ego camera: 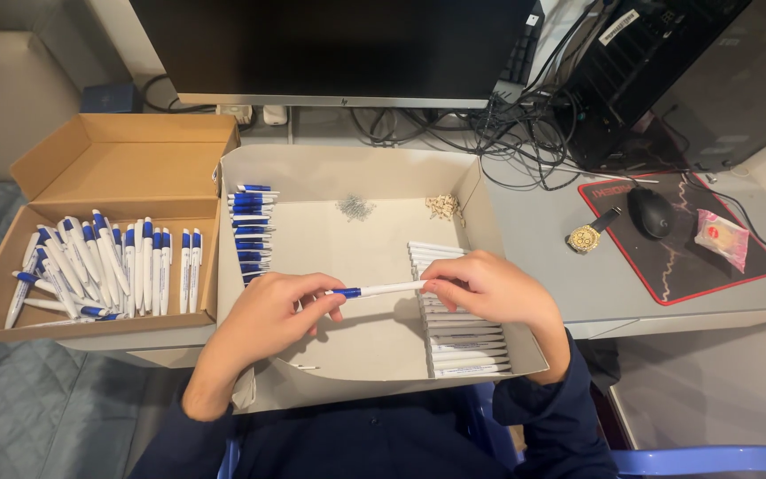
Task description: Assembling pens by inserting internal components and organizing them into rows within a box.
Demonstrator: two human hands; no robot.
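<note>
**Pen held over the white tray**

Grey worktop (569, 266) carries a dark monitor (330, 44), a tangle of cables (507, 124), a computer tower (667, 71), and a mouse (650, 211) on a black mat (711, 266), with a watch (589, 235) beside it. A white tray (374, 173) sits in the middle, with blue caps (250, 226) stacked at its left side and white barrels (463, 341) stacked at its right. A brown box (126, 164) to the left holds finished pens (108, 266). Over the tray, a pen (379, 289) lies level between both hands. The left hand (268, 319) pinches its blue end; the right hand (489, 288) pinches its white end.
</note>
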